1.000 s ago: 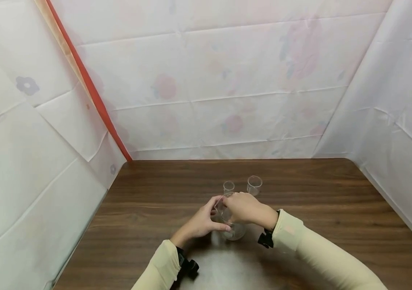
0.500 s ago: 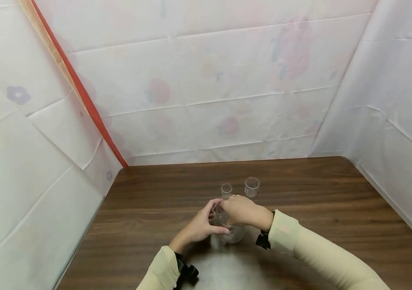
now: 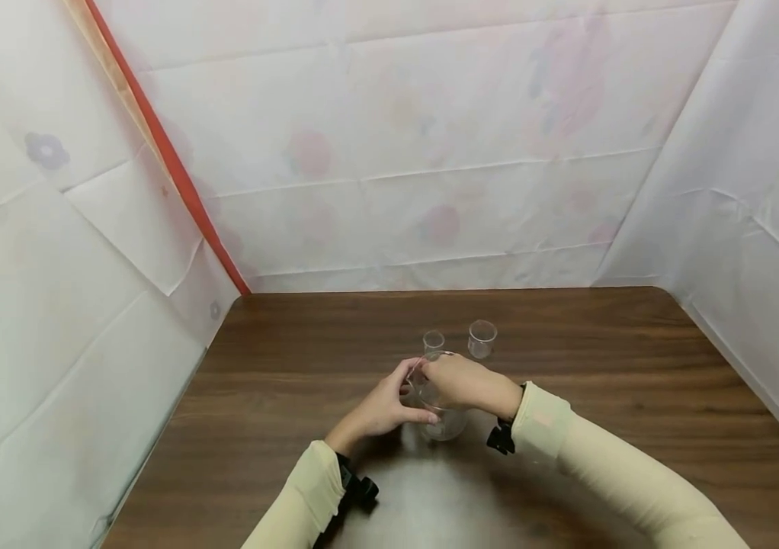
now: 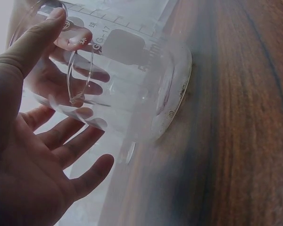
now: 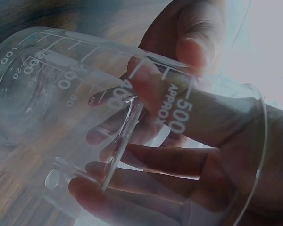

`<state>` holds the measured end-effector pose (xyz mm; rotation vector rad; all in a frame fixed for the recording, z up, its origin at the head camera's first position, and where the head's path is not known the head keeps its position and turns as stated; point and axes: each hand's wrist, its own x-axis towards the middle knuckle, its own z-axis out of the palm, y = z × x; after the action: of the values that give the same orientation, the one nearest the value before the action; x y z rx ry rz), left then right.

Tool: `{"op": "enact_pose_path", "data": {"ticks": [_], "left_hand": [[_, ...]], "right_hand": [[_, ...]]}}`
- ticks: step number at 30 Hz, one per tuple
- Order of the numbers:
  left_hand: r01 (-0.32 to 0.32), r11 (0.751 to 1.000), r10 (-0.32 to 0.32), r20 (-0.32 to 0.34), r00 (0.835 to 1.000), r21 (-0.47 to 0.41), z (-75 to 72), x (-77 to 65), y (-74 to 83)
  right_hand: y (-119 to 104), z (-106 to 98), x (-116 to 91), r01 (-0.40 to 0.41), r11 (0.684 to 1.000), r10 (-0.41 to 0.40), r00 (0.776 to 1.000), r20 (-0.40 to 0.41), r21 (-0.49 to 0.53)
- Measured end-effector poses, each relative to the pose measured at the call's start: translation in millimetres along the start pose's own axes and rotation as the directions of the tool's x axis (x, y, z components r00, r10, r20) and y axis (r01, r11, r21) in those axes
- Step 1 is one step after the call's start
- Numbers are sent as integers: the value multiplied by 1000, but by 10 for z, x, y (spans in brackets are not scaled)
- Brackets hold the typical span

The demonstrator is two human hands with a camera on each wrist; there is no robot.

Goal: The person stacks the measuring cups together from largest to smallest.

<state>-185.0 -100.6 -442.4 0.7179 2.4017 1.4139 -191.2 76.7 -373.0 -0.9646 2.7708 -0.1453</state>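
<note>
A large clear glass beaker (image 3: 446, 428) with white graduations up to 500 stands on the table. My left hand (image 3: 384, 404) holds it near the rim, thumb on the near side; in the left wrist view its lower fingers spread loosely beside the glass. My right hand (image 3: 465, 383) reaches down through the mouth. Inside sits a smaller glass beaker (image 5: 117, 162) with its own scale, and the right thumb and fingers grip it around its rim. Its spout shows through the outer wall in the left wrist view. Glass overlap and reflections blur the exact finger contacts.
Just behind the large beaker stands a narrow small glass beaker (image 3: 434, 341). A wider small glass beaker (image 3: 482, 340) is to its right. The brown wood-grain table (image 3: 280, 442) is bordered by white patterned sheets (image 3: 362, 137) at the back and both sides.
The head view shifts slightly. Both hands keep nearly the same hold, with the right hand still inside the large beaker; the two small beakers behind stay in place.
</note>
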Motion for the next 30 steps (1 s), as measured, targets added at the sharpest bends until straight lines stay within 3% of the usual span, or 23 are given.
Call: {"op": "enact_pose_path", "data": {"ticks": [14,30], "left_hand": [[0,1000,0,18,1000,-6,6,5,-14],[3,1000,-3,25,1000,9,4,30,58]], "right_hand": [[-7,-24,-14,-22,998,17,996,85,53],[12,-93,-80,-20,1000,20,1000,16,-8]]}}
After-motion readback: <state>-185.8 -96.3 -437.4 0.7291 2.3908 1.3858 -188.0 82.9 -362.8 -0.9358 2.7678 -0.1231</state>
